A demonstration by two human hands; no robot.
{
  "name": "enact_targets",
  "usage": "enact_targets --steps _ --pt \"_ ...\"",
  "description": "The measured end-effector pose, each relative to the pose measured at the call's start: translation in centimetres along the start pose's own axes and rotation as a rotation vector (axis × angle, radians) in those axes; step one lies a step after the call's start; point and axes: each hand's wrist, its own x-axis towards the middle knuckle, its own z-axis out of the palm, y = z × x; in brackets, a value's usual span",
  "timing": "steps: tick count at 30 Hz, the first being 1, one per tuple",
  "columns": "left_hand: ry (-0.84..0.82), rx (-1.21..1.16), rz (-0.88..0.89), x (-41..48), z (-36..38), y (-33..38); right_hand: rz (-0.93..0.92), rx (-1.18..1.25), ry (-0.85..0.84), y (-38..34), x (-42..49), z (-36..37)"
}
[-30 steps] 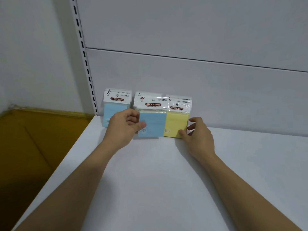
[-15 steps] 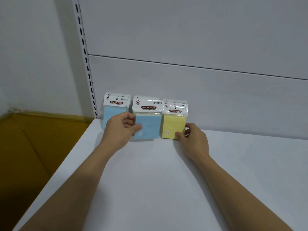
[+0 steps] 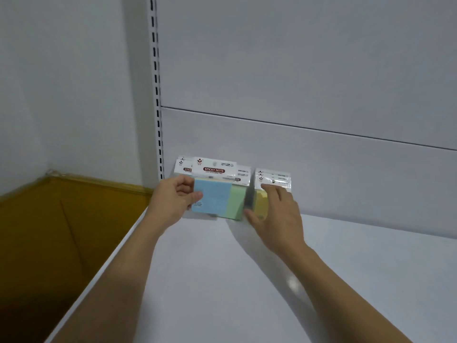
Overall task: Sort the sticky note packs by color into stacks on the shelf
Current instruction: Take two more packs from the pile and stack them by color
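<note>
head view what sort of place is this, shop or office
Likely a shop or stockroom: a white metal display shelf, a slotted white shelving upright behind it, and clear-wrapped sticky note packs with printed retail header cards.

Grips a blue pack upright in the left hand, thumb across its front, just before a green pack peeking out on the right. Holds the yellow packs just beside with the right hand, thumb at their left edge, fingers up at the white header cards. All at the back of a white shelf, against the back panel, near a slotted upright.
</note>
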Motion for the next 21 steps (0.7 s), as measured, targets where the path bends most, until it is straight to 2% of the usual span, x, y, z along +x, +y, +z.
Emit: enact_targets --steps 6,11,16,21 --pt "0.097 -0.026 -0.034 0.8 -2.2 -0.8 -0.186 0.024 -0.173 -3.9 -1.0 1.3" --pt "0.119 0.011 -0.062 1.5 -2.8 -1.8 -0.226 -0.068 -0.447 -4.6 -4.3 2.2" --pt "0.156 0.148 -0.044 1.8 -2.5 -2.5 -0.257 -0.142 -0.714 -4.3 -6.1 2.2" --pt "0.244 0.308 0.005 2.0 -1.9 -3.2 -0.276 -0.154 -0.784 -4.3 -6.2 2.1"
